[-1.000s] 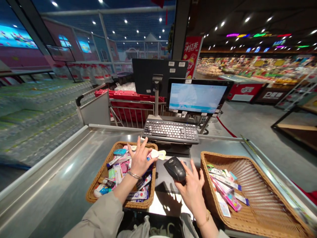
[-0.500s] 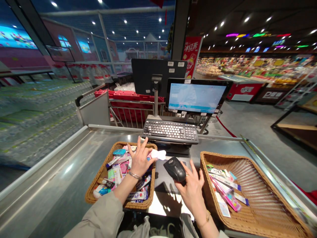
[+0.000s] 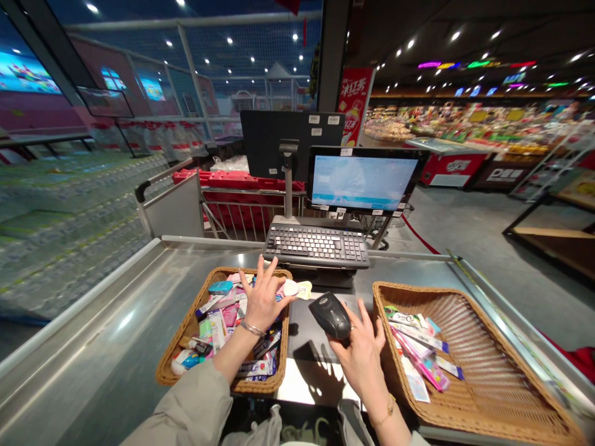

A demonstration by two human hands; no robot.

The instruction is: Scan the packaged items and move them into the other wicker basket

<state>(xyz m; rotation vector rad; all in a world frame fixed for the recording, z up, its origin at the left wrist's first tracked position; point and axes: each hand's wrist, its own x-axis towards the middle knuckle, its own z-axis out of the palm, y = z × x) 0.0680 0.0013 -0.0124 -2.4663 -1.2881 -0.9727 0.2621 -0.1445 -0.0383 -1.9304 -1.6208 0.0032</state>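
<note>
My left hand (image 3: 263, 296) hovers over the left wicker basket (image 3: 183, 334) and pinches a small white and yellow packaged item (image 3: 295, 288) between thumb and forefinger, the other fingers spread upward. My right hand (image 3: 361, 349) grips a black handheld barcode scanner (image 3: 330, 314), whose head points toward that item. The left basket is full of several small toiletry packs. The right wicker basket (image 3: 483, 371) holds several toothpaste and toothbrush packs (image 3: 418, 353) along its left side.
A keyboard (image 3: 316, 246), a lit touchscreen (image 3: 363, 181) and the back of a second monitor (image 3: 288, 137) stand behind the baskets on the steel checkout counter (image 3: 116, 334). A red shopping cart (image 3: 242, 204) sits beyond. Stacked bottled water fills the left.
The held item wavered slightly in my left hand near the scanner. My head shifted a little, so the whole scene moved left. Both hands stay in place.
</note>
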